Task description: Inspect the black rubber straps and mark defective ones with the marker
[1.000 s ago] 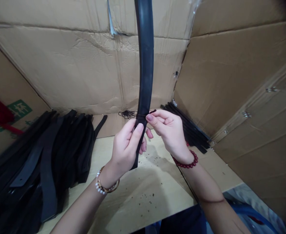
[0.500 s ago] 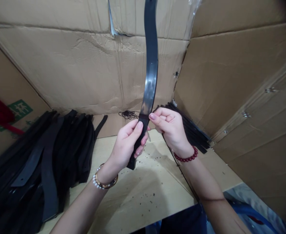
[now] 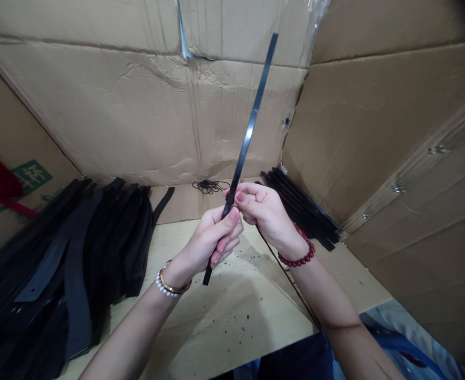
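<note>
My left hand (image 3: pixel 212 235) is closed around the lower part of a long black strap (image 3: pixel 252 124), which stands tilted up and shows its narrow edge. The strap's lower end sticks out below my fist. My right hand (image 3: pixel 266 216) is closed in a pinch against the strap just above the left thumb. From under it a thin black cord (image 3: pixel 282 268) runs down past the forearm to the table's front. Dark turns of cord appear to circle the strap at the fingertips, partly hidden by them.
A large pile of black straps (image 3: pixel 85 253) lies at the left, and a smaller stack of black straps (image 3: pixel 301 206) at the right back. Tangled black cord (image 3: pixel 209 186) sits by the back cardboard wall (image 3: pixel 137 116). Dark crumbs dot the pale tabletop (image 3: pixel 200 332).
The strap has been turned from its broad face to its narrow edge, and its top now leans right. My right fingers have shifted slightly left and down, reaching around the strap.
</note>
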`<state>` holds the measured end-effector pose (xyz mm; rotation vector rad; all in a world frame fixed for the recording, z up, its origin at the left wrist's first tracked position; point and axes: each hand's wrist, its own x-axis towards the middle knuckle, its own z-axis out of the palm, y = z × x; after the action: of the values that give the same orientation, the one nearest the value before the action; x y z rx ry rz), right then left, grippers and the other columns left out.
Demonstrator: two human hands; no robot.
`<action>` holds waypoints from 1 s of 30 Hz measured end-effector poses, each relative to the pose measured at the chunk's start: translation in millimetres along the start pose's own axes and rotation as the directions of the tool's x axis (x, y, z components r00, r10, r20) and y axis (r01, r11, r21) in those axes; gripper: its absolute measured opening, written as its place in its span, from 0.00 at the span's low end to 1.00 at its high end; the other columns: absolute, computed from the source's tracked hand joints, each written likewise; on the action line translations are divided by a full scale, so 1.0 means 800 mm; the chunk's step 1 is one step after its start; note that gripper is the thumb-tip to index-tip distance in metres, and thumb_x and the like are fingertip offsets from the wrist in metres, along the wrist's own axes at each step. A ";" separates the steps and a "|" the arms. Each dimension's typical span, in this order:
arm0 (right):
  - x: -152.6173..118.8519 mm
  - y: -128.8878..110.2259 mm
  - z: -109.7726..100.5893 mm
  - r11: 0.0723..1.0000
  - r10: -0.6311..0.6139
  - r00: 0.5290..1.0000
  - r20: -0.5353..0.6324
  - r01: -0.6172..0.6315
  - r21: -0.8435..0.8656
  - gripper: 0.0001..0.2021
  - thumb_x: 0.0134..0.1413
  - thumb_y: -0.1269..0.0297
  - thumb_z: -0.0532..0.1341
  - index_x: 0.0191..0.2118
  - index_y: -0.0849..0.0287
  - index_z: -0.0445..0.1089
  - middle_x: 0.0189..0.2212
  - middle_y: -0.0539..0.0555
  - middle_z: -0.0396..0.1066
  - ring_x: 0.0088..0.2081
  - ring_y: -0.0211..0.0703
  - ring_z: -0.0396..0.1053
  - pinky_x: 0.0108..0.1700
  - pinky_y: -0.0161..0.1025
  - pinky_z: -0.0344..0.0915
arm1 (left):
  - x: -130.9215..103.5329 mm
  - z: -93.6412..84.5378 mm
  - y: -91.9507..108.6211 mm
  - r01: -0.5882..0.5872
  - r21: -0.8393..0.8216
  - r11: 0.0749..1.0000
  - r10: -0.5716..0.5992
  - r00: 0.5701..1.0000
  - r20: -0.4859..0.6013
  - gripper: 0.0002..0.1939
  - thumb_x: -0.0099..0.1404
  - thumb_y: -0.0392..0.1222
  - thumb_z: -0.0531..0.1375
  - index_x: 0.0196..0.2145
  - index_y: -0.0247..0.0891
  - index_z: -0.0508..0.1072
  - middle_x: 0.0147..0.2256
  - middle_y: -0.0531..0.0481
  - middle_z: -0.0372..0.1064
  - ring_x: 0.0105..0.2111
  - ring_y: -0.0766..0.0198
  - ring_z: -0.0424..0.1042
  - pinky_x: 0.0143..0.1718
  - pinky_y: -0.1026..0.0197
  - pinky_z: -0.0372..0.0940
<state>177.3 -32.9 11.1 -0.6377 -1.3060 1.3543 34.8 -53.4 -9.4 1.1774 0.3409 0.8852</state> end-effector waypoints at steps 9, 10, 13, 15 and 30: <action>0.004 0.001 0.002 0.978 -0.182 0.976 -0.118 0.167 -0.127 0.22 0.45 0.52 0.73 0.24 0.58 0.61 0.12 0.38 0.53 0.16 0.26 0.43 0.19 0.31 0.44 | 0.005 0.007 0.022 -0.118 0.399 0.909 0.275 0.890 -0.363 0.15 0.66 0.50 0.63 0.33 0.36 0.67 0.24 0.54 0.69 0.20 0.70 0.70 0.21 0.67 0.67; 0.004 0.001 0.002 0.974 -0.195 0.974 -0.112 0.178 -0.142 0.21 0.46 0.51 0.73 0.24 0.58 0.62 0.12 0.38 0.52 0.16 0.26 0.43 0.19 0.31 0.44 | 0.004 0.008 0.023 -0.126 0.431 0.894 0.303 0.876 -0.374 0.14 0.67 0.50 0.62 0.32 0.36 0.68 0.24 0.53 0.70 0.20 0.70 0.70 0.21 0.67 0.66; 0.006 0.005 0.001 0.966 -0.224 0.972 -0.074 0.211 -0.151 0.19 0.48 0.50 0.72 0.27 0.58 0.65 0.12 0.39 0.53 0.16 0.27 0.44 0.19 0.31 0.45 | 0.001 0.011 0.024 -0.154 0.475 0.866 0.364 0.846 -0.389 0.15 0.67 0.51 0.62 0.31 0.36 0.68 0.24 0.53 0.69 0.18 0.72 0.65 0.18 0.68 0.60; 0.007 0.007 -0.002 0.963 -0.234 0.970 -0.062 0.223 -0.149 0.18 0.49 0.51 0.71 0.27 0.58 0.66 0.12 0.39 0.54 0.16 0.27 0.45 0.18 0.31 0.45 | -0.002 0.014 0.024 -0.175 0.474 0.863 0.377 0.848 -0.373 0.16 0.66 0.53 0.62 0.32 0.37 0.67 0.24 0.55 0.68 0.18 0.72 0.64 0.18 0.69 0.59; 0.008 0.014 -0.021 0.977 -0.177 0.970 0.167 0.194 -0.092 0.13 0.52 0.60 0.71 0.29 0.60 0.67 0.17 0.47 0.73 0.19 0.35 0.73 0.22 0.29 0.63 | 0.001 0.015 0.015 -0.138 0.173 0.975 0.182 0.945 -0.273 0.16 0.70 0.54 0.57 0.35 0.37 0.64 0.21 0.57 0.61 0.16 0.76 0.53 0.17 0.70 0.46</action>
<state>187.4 -19.2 -1.5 -0.4747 -1.5356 1.2060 38.1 -59.8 6.3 1.2304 0.5627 1.1955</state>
